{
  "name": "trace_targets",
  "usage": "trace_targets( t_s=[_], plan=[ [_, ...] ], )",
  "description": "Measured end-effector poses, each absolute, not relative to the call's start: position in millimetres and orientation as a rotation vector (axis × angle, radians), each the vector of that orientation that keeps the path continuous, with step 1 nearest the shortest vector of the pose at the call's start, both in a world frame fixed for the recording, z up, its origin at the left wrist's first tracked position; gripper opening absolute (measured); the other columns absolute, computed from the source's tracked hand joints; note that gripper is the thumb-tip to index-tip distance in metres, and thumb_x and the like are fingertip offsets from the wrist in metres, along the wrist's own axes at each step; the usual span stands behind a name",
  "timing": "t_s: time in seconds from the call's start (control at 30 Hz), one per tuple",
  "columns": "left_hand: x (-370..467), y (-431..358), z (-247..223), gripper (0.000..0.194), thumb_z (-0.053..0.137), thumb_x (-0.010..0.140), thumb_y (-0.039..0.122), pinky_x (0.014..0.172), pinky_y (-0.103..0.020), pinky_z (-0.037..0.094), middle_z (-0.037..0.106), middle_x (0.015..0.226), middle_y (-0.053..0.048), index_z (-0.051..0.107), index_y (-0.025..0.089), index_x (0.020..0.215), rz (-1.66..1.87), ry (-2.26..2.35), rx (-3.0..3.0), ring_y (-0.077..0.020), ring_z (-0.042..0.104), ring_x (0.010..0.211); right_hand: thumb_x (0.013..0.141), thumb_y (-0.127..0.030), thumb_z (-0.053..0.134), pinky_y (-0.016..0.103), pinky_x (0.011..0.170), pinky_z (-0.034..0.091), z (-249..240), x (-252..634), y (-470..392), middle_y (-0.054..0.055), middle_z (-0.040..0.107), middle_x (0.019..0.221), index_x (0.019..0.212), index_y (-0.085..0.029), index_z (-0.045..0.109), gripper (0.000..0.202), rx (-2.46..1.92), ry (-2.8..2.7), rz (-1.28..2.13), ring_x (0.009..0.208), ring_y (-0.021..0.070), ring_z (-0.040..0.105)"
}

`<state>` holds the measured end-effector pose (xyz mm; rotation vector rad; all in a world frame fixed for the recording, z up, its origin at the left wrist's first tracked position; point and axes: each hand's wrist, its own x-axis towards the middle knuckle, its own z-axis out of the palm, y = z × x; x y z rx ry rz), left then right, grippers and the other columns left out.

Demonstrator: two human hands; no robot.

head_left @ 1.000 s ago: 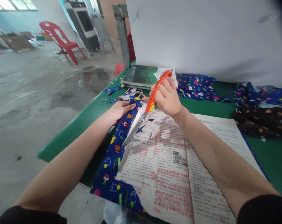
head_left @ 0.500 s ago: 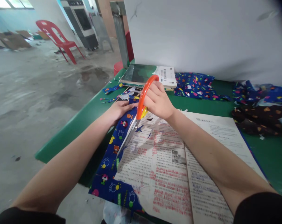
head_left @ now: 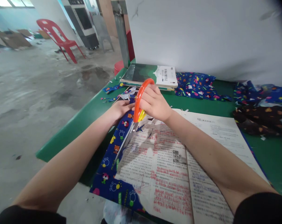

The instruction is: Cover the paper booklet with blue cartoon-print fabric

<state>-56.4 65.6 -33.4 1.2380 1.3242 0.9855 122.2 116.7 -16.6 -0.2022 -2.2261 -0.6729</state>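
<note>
Over at the upper left of the frame stands a red chair (head_left: 68,44) on the bare floor, a tall cooler (head_left: 83,23) just beyond it, and here comes the long edge of the green surface (head_left: 84,116), slanting up towards the middle. Down at the lower centre-left, there's the blue patterned sheet (head_left: 109,171), bears and paw prints all over it, running in a strip up to the left hand (head_left: 121,109). That hand has its thumb laid across the strip's upper end; whether the hidden fingers close beneath, one cannot tell. Right beside it, near the centre, the scissors (head_left: 134,127) slant down and left, blades over the sheet's inner edge, and the right hand (head_left: 152,102) has its fingers wrapped tight round the orange-and-yellow handles! Above that hand, a stack of books (head_left: 152,74); below, an open book (head_left: 164,177) spreads across the lower centre, red handwriting crowding its print. A blue patterned piece (head_left: 194,85) lies right of the stack, and a dark brown cloth (head_left: 260,118) sits crumpled at the far right.
</note>
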Motion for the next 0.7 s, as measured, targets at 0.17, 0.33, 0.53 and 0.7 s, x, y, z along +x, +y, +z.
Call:
trace_targets(
  t_s=[0.17,0.33,0.53,0.7],
  plan=[
    [-55.9,65.2,-33.7,0.005,0.057,0.078,0.012,0.060,-0.023,0.048,0.061,0.059,0.002,0.060,0.011,0.074,1.030,1.341,1.180,-0.0125,0.060,0.059,0.095,-0.017,0.034,0.036,0.091,0.039,-14.9,122.1,115.5,-0.001,0.057,0.093,0.099,-0.024,0.053,0.021,-0.191,-2.255,-0.725,0.094,0.0152,0.051],
    [-59.5,66.5,-36.8,0.006,0.066,0.069,0.015,0.062,-0.025,0.051,0.063,0.061,0.002,0.062,0.013,0.072,1.056,1.291,1.138,-0.0136,0.062,0.061,0.096,-0.019,0.034,0.037,0.094,0.037,-15.9,123.1,116.7,-0.001,0.058,0.095,0.098,-0.023,0.054,0.020,-0.197,-2.317,-0.679,0.097,0.0158,0.050],
    [-59.2,64.2,-32.7,0.018,0.074,0.063,0.027,0.065,-0.028,0.052,0.066,0.066,-0.001,0.065,0.014,0.074,1.066,1.278,1.146,-0.0160,0.063,0.063,0.096,-0.020,0.035,0.039,0.096,0.036,-16.0,124.7,117.8,-0.001,0.059,0.099,0.097,-0.024,0.055,0.020,-0.202,-2.393,-0.605,0.099,0.0162,0.050],
    [-58.4,63.4,-31.2,0.021,0.075,0.061,0.027,0.065,-0.030,0.051,0.067,0.066,-0.002,0.066,0.014,0.075,1.068,1.266,1.143,-0.0164,0.062,0.063,0.097,-0.022,0.033,0.040,0.095,0.037,-14.5,124.9,117.5,0.000,0.060,0.102,0.096,-0.025,0.056,0.024,-0.221,-2.426,-0.561,0.101,0.0167,0.050]
  ],
)
